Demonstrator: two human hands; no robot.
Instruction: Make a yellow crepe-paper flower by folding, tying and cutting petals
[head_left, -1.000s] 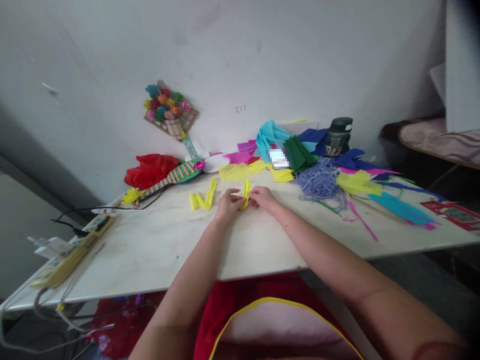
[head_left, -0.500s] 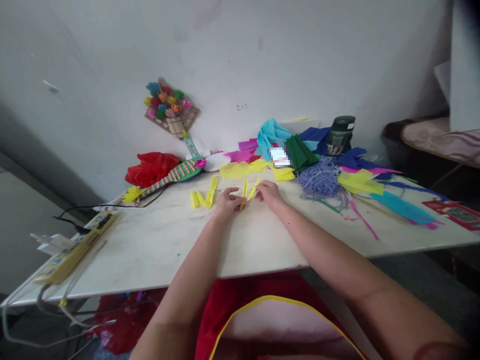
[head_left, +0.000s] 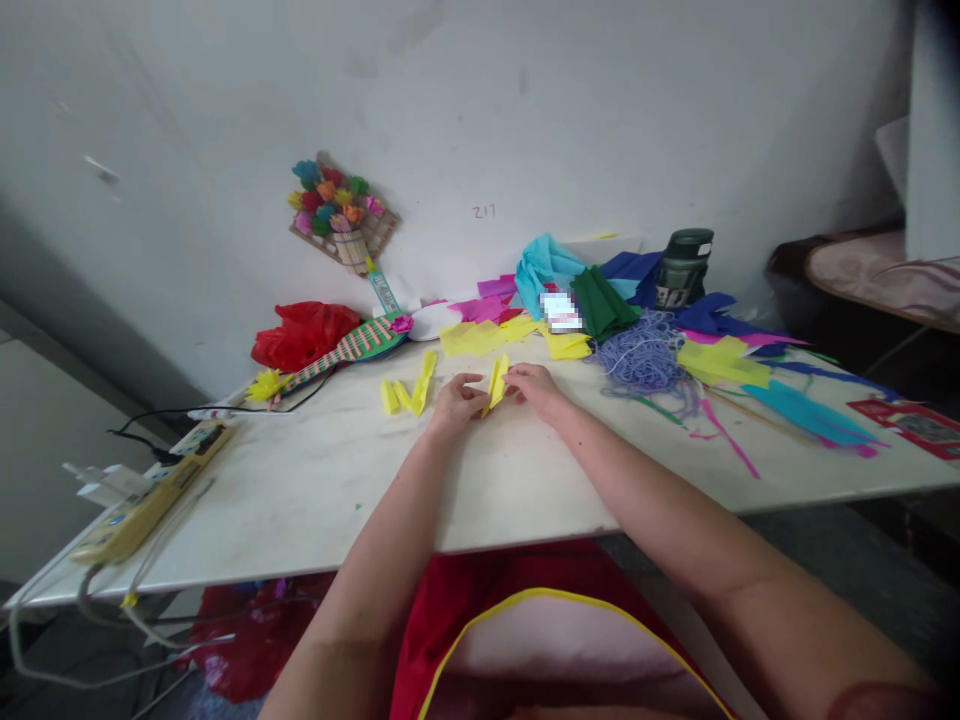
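Both hands closed together since the previous frame: left hand [head_left: 456, 398] and right hand [head_left: 531, 384] pinched one yellow paper strip [head_left: 496, 381]; three folded strips [head_left: 409, 390] lay finished at 9 o'clock on the table [head_left: 315, 480], with unfolded yellow paper [head_left: 480, 338] remaining at 12 o'clock.

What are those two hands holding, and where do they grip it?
A folded yellow paper strip. The left hand pinches its lower end and the right hand its right edge, just above the table.
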